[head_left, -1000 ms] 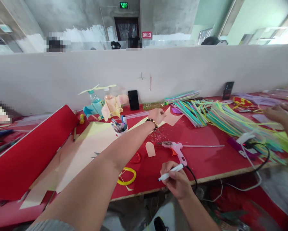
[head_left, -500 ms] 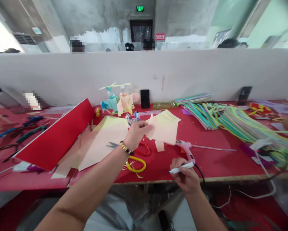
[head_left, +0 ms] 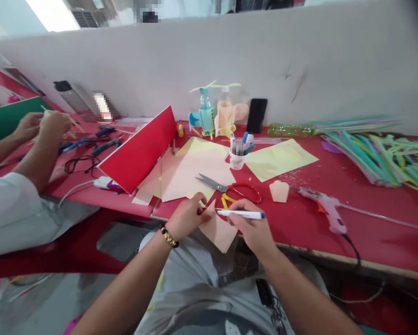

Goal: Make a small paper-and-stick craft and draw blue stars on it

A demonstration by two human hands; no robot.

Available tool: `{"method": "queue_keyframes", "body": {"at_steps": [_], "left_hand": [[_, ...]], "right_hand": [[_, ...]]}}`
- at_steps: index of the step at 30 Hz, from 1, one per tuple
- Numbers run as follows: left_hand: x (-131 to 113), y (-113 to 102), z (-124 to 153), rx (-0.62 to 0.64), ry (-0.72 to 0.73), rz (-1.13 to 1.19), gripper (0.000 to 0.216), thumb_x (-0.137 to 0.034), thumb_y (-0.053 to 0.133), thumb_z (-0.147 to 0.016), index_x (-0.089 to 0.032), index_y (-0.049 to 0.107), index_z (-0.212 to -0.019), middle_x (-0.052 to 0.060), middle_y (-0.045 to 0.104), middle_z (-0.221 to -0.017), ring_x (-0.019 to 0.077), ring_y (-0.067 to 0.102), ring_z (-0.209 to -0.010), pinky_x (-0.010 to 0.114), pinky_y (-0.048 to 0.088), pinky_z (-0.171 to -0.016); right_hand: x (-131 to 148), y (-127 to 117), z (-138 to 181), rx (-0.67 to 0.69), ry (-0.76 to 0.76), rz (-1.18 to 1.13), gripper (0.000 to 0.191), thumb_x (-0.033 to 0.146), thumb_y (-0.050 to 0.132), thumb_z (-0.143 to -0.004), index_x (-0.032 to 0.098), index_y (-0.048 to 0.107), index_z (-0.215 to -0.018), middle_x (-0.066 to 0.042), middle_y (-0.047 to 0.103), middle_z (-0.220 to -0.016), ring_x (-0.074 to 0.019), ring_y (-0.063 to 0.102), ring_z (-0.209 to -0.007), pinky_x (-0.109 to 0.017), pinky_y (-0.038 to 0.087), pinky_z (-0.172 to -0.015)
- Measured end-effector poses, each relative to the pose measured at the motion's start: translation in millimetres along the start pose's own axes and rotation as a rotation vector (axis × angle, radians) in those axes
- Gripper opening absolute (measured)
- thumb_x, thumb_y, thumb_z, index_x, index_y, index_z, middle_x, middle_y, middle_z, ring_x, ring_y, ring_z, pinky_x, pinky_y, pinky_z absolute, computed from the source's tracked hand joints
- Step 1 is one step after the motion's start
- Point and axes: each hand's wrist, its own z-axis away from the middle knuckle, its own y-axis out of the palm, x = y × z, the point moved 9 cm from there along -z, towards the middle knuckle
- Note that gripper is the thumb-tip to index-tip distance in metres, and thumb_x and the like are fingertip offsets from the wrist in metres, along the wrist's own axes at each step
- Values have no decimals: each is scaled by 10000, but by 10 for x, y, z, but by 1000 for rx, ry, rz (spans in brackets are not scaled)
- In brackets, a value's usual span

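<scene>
My left hand (head_left: 185,217) pinches a small peach sheet of paper (head_left: 220,232) at its left corner, just over the table's front edge. Between the fingers of my right hand (head_left: 255,232) is a white marker pen (head_left: 242,214), its blue end pointing right and its other end over the paper's upper part. Just behind my hands lie scissors (head_left: 212,182) with red and yellow handles, partly hidden by my right hand. A small cut peach paper piece (head_left: 279,191) rests to their right. Farther right is a pink glue gun (head_left: 329,211) with a clear stick in it.
A pen cup (head_left: 237,160), large peach sheets (head_left: 195,167) and a yellow sheet (head_left: 281,160) lie behind. A red board (head_left: 142,151) leans at left. Two bottle models (head_left: 206,111), a phone (head_left: 256,115) and coloured strips (head_left: 376,158) line the back. A co-worker's hands (head_left: 51,123) work at far left.
My left hand has brought the peach paper down and toward me. My right hand has moved the marker left to the paper. The view has tilted down and turned left.
</scene>
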Motion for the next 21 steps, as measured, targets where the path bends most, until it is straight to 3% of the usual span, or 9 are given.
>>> {"method": "queue_keyframes", "body": {"at_steps": [5,13,17,21], "left_hand": [[-50,-14,45,2,46,-43,147,-300,537,-802,-210,457,-886,-50,536,-579,119,488,-505,216,248,-489],[26,-39,46,-75,27,-56,232,-261,589,-757,-204,438,-924,-42,550,-594,131,507,-527,220,256,-491],[35,-49,40,-74,26,-35,235,-244,590,-755,-198,443,-932,-30,584,-620,135,527,-539,224,275,-498],[57,-53,36,-75,27,-19,245,-255,600,-749,-197,454,-937,-23,595,-636,135,531,-546,225,284,-497]], "right_hand": [[-1,257,-138,-38,-132,371,95,283,593,-812,193,582,-782,10,586,-638,-116,523,-546,-224,397,-519],[-3,378,-217,39,-126,613,97,284,587,-818,201,629,-791,1,635,-662,-130,555,-576,-229,390,-531],[-30,258,-242,-42,-32,537,105,273,619,-771,188,603,-711,17,582,-571,-120,518,-512,-226,375,-478],[-145,98,-245,-123,84,232,136,302,635,-778,172,600,-760,33,533,-517,-103,469,-459,-222,351,-435]]}}
